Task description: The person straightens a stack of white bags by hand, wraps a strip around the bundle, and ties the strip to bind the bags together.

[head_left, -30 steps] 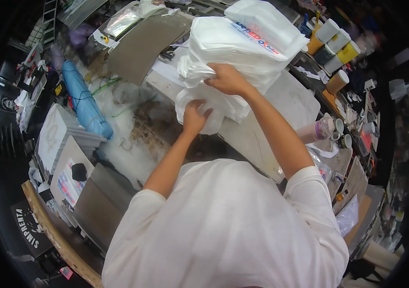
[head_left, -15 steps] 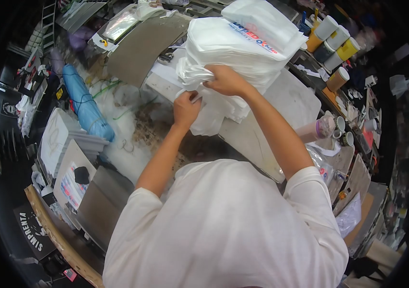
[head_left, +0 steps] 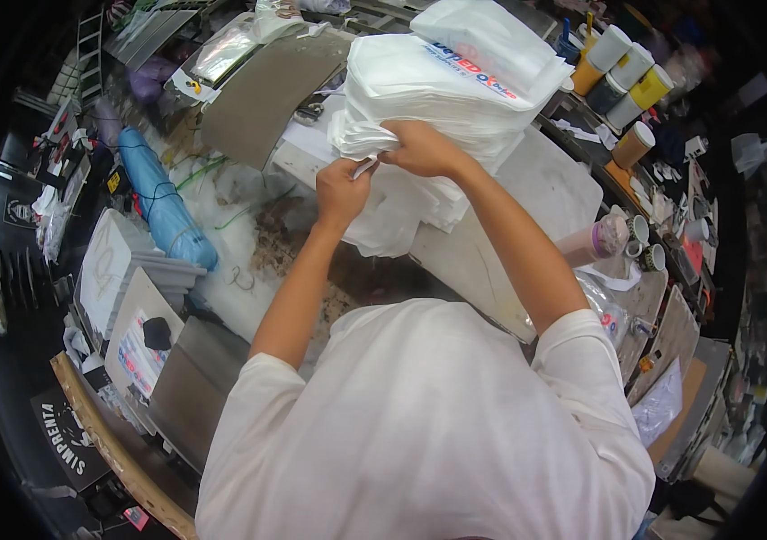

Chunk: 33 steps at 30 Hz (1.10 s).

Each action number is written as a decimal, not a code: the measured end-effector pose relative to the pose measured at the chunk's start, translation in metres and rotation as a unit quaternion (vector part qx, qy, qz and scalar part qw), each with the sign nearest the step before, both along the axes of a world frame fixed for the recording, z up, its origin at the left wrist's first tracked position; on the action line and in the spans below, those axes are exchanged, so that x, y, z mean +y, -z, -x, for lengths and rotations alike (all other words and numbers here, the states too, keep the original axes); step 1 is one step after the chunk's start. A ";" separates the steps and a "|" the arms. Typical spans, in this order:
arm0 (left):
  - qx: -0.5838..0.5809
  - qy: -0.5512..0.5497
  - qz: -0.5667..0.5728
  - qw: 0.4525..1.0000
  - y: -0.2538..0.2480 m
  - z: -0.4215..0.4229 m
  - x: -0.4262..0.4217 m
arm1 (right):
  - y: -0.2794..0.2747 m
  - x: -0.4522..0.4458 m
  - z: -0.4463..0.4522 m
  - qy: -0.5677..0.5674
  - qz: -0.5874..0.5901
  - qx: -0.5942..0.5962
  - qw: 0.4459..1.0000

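A thick stack of white printed bags (head_left: 437, 99) lies on the table ahead of me, with red and blue lettering on top. My right hand (head_left: 421, 148) is closed around the bunched white edges at the near left corner of the stack. Just below and to its left, my left hand (head_left: 342, 193) pinches a white edge of the same thin material. The fingertips of both hands are close together. More loose white layers (head_left: 388, 225) hang down under my hands, over the table's edge.
A pale board (head_left: 473, 261) lies under the stack on the right. Jars of ink or paint (head_left: 606, 54) line a shelf at the upper right, with a pink container (head_left: 595, 241) nearer. At left are a blue wrapped roll (head_left: 163, 198), grey stacked panels (head_left: 122, 261) and a curved brown sheet (head_left: 266, 85).
My left hand has moved up a little, closer to my right hand. The right hand stays at the stack's corner, and the bunched edges there have shifted slightly.
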State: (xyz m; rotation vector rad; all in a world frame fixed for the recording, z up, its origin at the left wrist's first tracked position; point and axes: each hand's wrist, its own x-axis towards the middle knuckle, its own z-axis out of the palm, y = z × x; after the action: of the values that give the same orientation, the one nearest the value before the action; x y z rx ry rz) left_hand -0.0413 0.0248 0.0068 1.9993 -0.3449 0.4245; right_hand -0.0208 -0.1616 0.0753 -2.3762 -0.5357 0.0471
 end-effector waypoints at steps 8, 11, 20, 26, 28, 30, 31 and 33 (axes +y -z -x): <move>-0.045 0.040 -0.014 0.998 -0.016 -0.004 0.006 | -0.004 -0.005 -0.008 0.014 -0.003 -0.013 1.000; -0.038 0.063 -0.081 0.994 -0.021 -0.002 0.017 | -0.009 -0.007 -0.007 0.018 -0.019 -0.003 1.000; 0.057 0.083 -0.041 0.994 -0.007 0.007 0.032 | -0.020 -0.007 -0.009 0.005 -0.059 0.073 0.996; 0.041 0.064 -0.045 0.996 0.002 0.005 0.047 | -0.024 -0.007 -0.011 0.006 -0.051 0.087 0.995; 0.015 0.068 -0.043 0.997 0.001 0.003 0.049 | -0.022 -0.007 -0.013 0.001 -0.049 0.085 0.995; -0.010 0.073 -0.042 0.996 0.001 0.002 0.050 | -0.025 -0.004 -0.012 -0.004 -0.048 0.081 0.996; -0.008 0.080 -0.035 0.996 0.001 0.001 0.049 | -0.026 -0.004 -0.011 0.004 -0.040 0.087 0.995; -0.006 0.087 -0.029 0.996 0.001 -0.002 0.046 | -0.027 -0.004 -0.009 0.011 -0.031 0.092 0.995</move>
State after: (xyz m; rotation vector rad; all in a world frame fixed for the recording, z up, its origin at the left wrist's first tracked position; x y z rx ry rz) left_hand -0.0398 0.0711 0.0062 2.0034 -0.5395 0.3211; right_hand -0.0114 -0.1659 0.1018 -2.2877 -0.4172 0.2328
